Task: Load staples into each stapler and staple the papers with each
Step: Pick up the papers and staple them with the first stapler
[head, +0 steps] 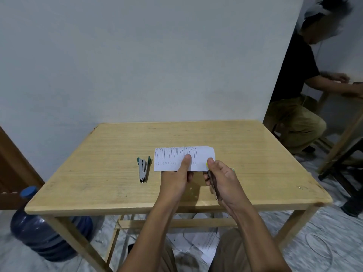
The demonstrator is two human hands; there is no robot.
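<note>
A small stack of white printed papers (pixel 200 155) is held above the wooden table (pixel 110 179). My left hand (pixel 176 176) pinches its lower edge, thumb on top. My right hand (pixel 222 180) grips a dark stapler (pixel 213 183), with the stapler's front at the papers' lower right corner. A green tip shows past my right hand. A second stapler (pixel 143 169), silver with green ends, lies hinged open on the table to the left of the papers.
A blue water jug (pixel 45 232) stands on the floor under the table's left corner. Loose papers (pixel 198 242) lie on the floor below. Another person (pixel 298 95) sits at a second table to the right. A wall runs behind the table.
</note>
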